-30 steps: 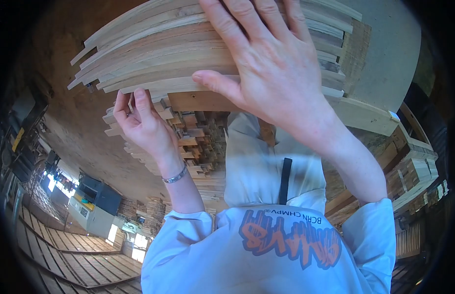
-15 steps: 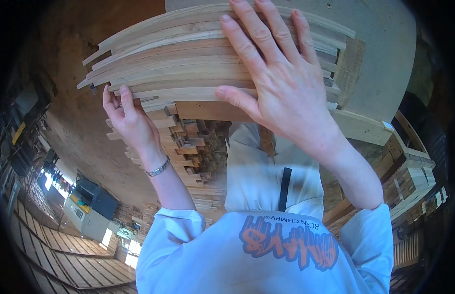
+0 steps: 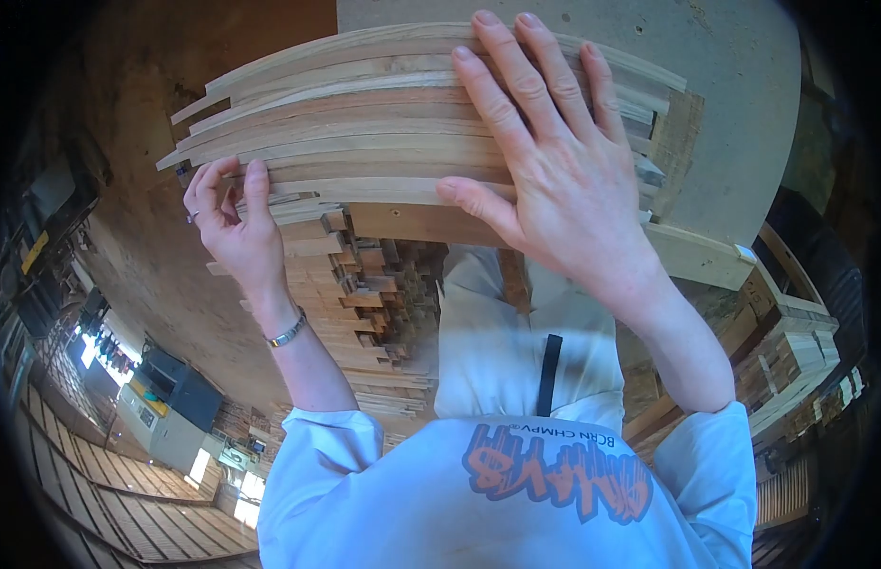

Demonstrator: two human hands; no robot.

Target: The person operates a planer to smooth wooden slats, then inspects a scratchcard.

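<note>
Several long, pale wooden strips [image 3: 364, 123] lie side by side on a grey board, their left ends uneven. My right hand [image 3: 573, 180] rests flat across the strips toward their right end, fingers spread and thumb out over the nearest edge. At the near left end, my left hand [image 3: 236, 228] is curled around the end of a wooden strip [image 3: 298, 171], thumb on the near side. Part of that end is hidden by the fingers.
The grey board [image 3: 734, 123] extends to the right, with a light wooden rail [image 3: 696, 254] along its near side. Below the strips are stacked wood pieces [image 3: 364, 294]. Another timber stack [image 3: 791, 356] stands at right. A machine [image 3: 170, 403] is at lower left.
My left hand has shifted slightly left and its fingers are more curled at the strip ends. The right hand stays spread on the strips, which appear slightly lower and farther right in view.
</note>
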